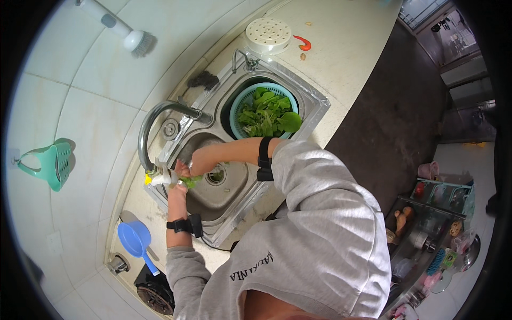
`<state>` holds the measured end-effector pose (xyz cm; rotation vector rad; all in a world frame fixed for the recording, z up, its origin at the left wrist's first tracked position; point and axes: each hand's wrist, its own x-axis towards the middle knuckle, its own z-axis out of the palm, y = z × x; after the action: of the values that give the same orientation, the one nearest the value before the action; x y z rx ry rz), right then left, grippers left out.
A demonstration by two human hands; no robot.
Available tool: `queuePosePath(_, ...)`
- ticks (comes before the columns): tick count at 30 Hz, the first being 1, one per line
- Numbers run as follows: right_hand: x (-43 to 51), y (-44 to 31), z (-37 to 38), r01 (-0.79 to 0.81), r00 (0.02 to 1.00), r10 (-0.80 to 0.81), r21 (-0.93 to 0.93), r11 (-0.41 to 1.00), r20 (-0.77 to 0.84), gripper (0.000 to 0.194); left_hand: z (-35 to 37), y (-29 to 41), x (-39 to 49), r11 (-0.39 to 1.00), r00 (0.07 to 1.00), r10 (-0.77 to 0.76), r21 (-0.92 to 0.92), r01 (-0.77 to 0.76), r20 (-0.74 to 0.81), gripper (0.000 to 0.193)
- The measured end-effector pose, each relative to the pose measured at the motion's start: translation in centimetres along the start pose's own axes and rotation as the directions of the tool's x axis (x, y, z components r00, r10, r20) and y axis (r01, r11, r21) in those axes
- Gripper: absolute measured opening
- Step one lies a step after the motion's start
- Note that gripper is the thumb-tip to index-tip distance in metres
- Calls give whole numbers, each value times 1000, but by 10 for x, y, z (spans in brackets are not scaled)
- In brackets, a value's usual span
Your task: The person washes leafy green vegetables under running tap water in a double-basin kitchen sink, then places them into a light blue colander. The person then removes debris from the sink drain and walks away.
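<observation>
Both of my hands are low over the left bowl of a stainless-steel sink [224, 196], close under the faucet's spout. My left hand [181, 185], partly behind the spout head [164, 177], holds a wet leafy green [191, 181]. My right hand [203, 159] bends down over the same green from the other side, touching or nearly touching it. Its fingers are largely hidden, so its grip cannot be made out. Water appears to run over the hands. In the other bowl, a light-blue colander [235, 116] is heaped with leafy greens [268, 114].
The curved faucet [160, 108] arches over the left bowl. A perforated white lid [269, 34] and a red chili [304, 43] lie on the counter beyond. Left of me are a blue dipper [134, 238] and a stove burner [154, 294]. A brush [136, 42] hangs on the tiled wall.
</observation>
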<state>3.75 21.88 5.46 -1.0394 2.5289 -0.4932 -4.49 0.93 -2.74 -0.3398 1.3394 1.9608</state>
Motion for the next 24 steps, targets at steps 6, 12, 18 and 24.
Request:
queuePosePath(6, -1, 34, 14, -197, 868, 335, 366, 910, -367, 26, 1, 2, 6, 998, 1000, 14, 67, -12, -27, 33)
queuePosePath(12, -5, 15, 20, 211, 578, 788, 972, 106, -212, 56, 61, -29, 34, 851, 993, 109, -520, -76, 33, 43)
queuePosePath(18, 29, -3, 12, 256, 787, 615, 931, -261, -44, 76, 54, -23, -11, 747, 937, 324, -573, -337, -129, 38)
queuePosePath(24, 68, 2, 50, 50, 680, 733, 998, -32, -10, 80, 86, -39, -32, 938, 929, 340, -19, -347, -145, 36)
